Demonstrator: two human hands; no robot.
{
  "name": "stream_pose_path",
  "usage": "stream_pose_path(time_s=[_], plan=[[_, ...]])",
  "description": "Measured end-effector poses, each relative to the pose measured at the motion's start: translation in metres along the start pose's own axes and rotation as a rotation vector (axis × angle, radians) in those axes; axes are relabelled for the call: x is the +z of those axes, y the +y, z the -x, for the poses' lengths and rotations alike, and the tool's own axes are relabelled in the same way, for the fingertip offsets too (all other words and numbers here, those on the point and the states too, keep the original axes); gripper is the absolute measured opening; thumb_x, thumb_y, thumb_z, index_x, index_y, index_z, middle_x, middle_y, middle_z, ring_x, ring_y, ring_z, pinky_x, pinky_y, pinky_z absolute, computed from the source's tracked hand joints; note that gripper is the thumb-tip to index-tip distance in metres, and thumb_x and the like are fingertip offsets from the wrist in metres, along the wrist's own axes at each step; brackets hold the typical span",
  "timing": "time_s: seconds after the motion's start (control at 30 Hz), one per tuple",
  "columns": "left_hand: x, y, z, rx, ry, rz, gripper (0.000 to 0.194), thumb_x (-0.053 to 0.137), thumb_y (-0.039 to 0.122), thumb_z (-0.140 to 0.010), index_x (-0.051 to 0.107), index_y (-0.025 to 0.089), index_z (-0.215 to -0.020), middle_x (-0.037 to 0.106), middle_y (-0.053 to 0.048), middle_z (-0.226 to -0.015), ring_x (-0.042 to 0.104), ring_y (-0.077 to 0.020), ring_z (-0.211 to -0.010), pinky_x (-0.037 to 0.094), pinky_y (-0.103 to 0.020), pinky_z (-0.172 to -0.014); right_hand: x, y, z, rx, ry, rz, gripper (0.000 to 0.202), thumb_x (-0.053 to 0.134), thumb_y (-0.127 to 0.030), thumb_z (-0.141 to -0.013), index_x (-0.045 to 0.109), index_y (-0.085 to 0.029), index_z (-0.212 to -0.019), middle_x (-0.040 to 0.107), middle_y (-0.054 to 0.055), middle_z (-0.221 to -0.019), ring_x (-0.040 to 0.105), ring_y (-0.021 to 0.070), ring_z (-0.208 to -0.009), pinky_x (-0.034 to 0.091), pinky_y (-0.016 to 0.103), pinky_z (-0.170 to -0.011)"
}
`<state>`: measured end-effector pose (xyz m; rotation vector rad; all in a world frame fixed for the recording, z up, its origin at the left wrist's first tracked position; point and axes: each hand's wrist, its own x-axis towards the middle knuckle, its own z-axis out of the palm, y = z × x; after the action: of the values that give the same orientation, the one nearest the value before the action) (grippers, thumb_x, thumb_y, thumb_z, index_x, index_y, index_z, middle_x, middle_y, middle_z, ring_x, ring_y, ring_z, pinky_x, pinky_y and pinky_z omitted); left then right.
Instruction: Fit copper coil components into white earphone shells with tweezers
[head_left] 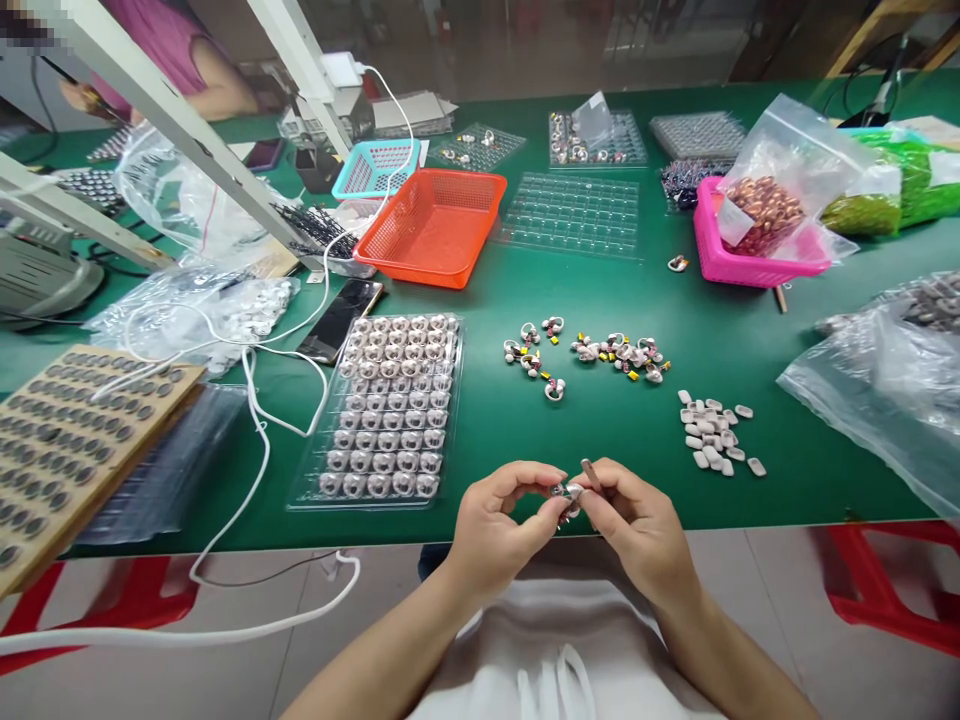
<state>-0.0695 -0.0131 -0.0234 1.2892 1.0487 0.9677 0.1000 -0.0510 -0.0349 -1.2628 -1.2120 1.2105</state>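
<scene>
Near the front edge of the table, my left hand [496, 518] pinches a small white-and-dark earphone assembly [573, 494] between thumb and fingertips. My right hand [643, 522] is closed around a thin, flat brownish stick tool [591, 474], its thumb and finger against the same assembly. My fingers hide much of the piece. Beyond my hands lie two loose groups of similar earphone assemblies [619, 352] with yellow tabs. To the right is a scatter of small white oval caps [711, 434]. A clear tray [296, 492] to the left holds rows of shiny rounded parts [379, 460].
An orange basket [429, 240], a clear blister tray [574, 215] and a pink basket [765, 268] stand farther back. At left are a phone [341, 320], a white cable [262, 470] and a wooden board [97, 420]. Plastic bags [862, 385] lie at right. Another person [214, 85] sits across.
</scene>
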Motion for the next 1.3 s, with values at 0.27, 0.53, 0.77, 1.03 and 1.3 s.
stream_pose_path(time_s=[0.27,0.53,0.77,1.03,1.3], plan=[[-0.002,0.004,-0.001,-0.002,0.01,-0.144,0.01,0.069,0.016,-0.08,0.073,0.016,-0.089,0.077,-0.006,-0.085,0.073,-0.0186,-0.077,0.06,-0.027,-0.072,0.005,0.003,-0.001,0.092,0.046,-0.08,0.021,0.062,-0.038,-0.094,0.07,-0.018,-0.092,0.056,0.0,-0.072,0.044,0.0106,-0.056,0.035,0.022,-0.049],[-0.005,0.006,-0.006,0.046,-0.039,-0.237,0.006,0.068,0.019,-0.083,0.071,0.016,-0.087,0.074,-0.006,-0.079,0.071,-0.0189,-0.074,0.059,-0.029,-0.07,0.006,0.001,-0.003,0.001,0.034,0.027,0.018,0.059,-0.032,-0.096,0.068,-0.018,-0.088,0.058,0.001,-0.073,0.05,0.0122,-0.059,0.041,0.023,-0.052],[-0.01,0.008,-0.006,-0.027,-0.106,-0.171,0.011,0.067,0.018,-0.084,0.075,0.016,-0.091,0.077,-0.008,-0.087,0.073,-0.021,-0.08,0.06,-0.031,-0.076,0.007,-0.003,-0.004,-0.248,0.074,0.255,0.01,0.058,-0.016,-0.095,0.067,-0.02,-0.096,0.064,0.002,-0.082,0.059,0.0133,-0.069,0.048,0.022,-0.058],[-0.012,0.009,-0.007,-0.099,-0.148,-0.006,0.013,0.066,0.019,-0.086,0.075,0.017,-0.095,0.077,-0.007,-0.085,0.072,-0.0196,-0.075,0.06,-0.028,-0.066,0.009,-0.005,-0.006,-0.261,0.071,0.3,0.01,0.057,-0.016,-0.094,0.067,-0.02,-0.094,0.066,0.003,-0.081,0.062,0.0149,-0.068,0.052,0.023,-0.056],[-0.008,0.008,-0.006,0.033,-0.076,-0.24,0.013,0.064,0.013,-0.08,0.073,0.017,-0.089,0.073,-0.005,-0.079,0.069,-0.0179,-0.073,0.057,-0.028,-0.069,0.011,-0.004,-0.006,-0.313,0.088,0.341,0.012,0.057,-0.014,-0.093,0.067,-0.02,-0.097,0.066,0.004,-0.081,0.061,0.0141,-0.066,0.048,0.022,-0.05]])
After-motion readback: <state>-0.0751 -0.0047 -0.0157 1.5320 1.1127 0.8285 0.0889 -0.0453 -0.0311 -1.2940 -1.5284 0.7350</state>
